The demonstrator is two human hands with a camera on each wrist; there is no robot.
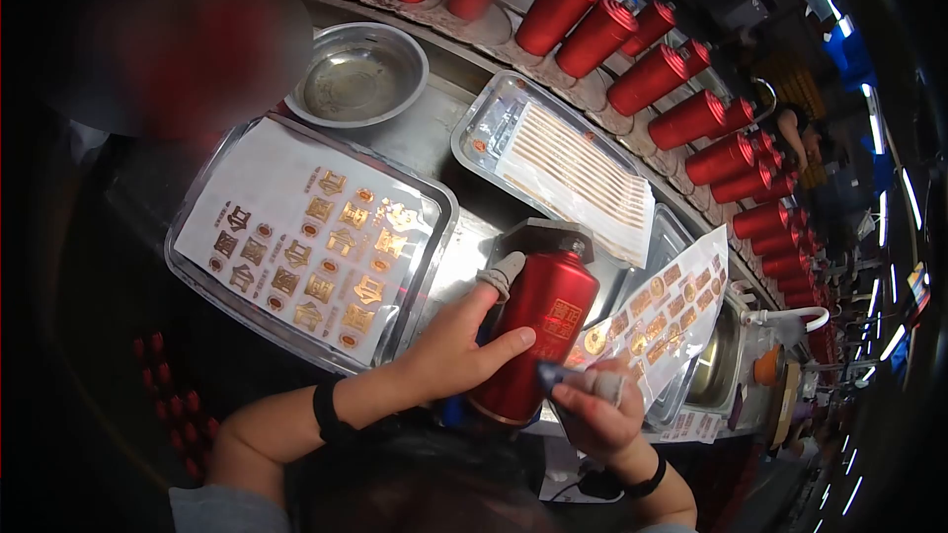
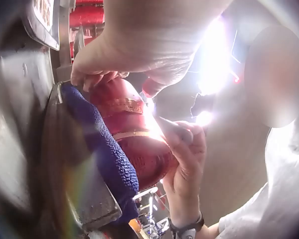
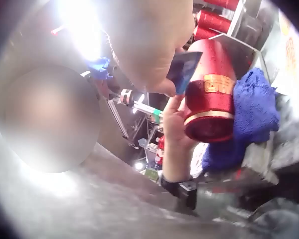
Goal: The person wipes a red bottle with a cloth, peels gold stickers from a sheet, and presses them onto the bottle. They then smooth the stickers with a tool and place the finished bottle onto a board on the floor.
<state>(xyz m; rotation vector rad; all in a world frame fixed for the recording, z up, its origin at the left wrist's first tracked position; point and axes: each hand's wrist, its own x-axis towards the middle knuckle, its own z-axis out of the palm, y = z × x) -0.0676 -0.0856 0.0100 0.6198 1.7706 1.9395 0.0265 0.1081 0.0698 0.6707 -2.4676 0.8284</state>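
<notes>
Red bottle (image 1: 538, 331) lies tilted on a blue cloth (image 3: 254, 109) at the surface edge, with the left hand (image 1: 454, 345) gripping its side. Right hand (image 1: 592, 405) sits just beside it, fingers curled, pinching a blue card (image 1: 553, 372) against the bottle.

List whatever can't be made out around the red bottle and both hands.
- Head view: characters on gold label of red bottle, too small.
- Left wrist view: bottle's neck, under left hand; tip of flat tool, lost in glare.
- Right wrist view: right hand, blurred, too close.
</notes>
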